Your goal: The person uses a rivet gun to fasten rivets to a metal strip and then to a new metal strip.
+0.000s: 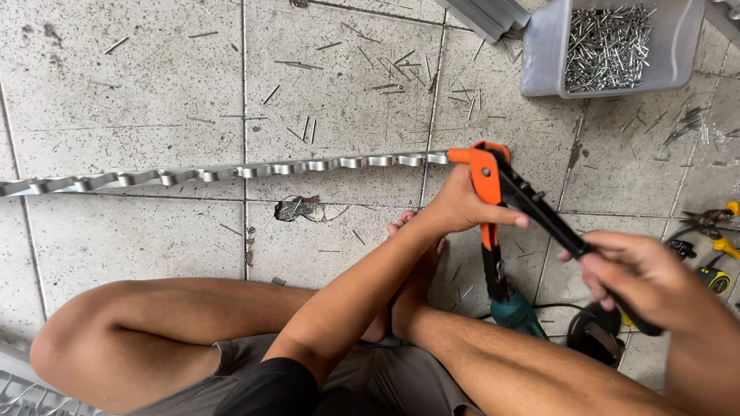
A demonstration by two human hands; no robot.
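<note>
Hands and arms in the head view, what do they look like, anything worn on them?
Both are bare. The left hand and right hand wear no gloves, and no rings, watch or bracelets show. Both forearms are uncovered, no sleeve reaching them. Lower down, a dark garment edge and grey shorts show.

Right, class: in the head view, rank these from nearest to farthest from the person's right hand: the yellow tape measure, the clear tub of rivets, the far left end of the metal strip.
From the right hand:
1. Yellow tape measure, just to its right on the floor.
2. Clear tub of rivets, up at the top right.
3. Far left end of the metal strip, across at the left edge.
</note>
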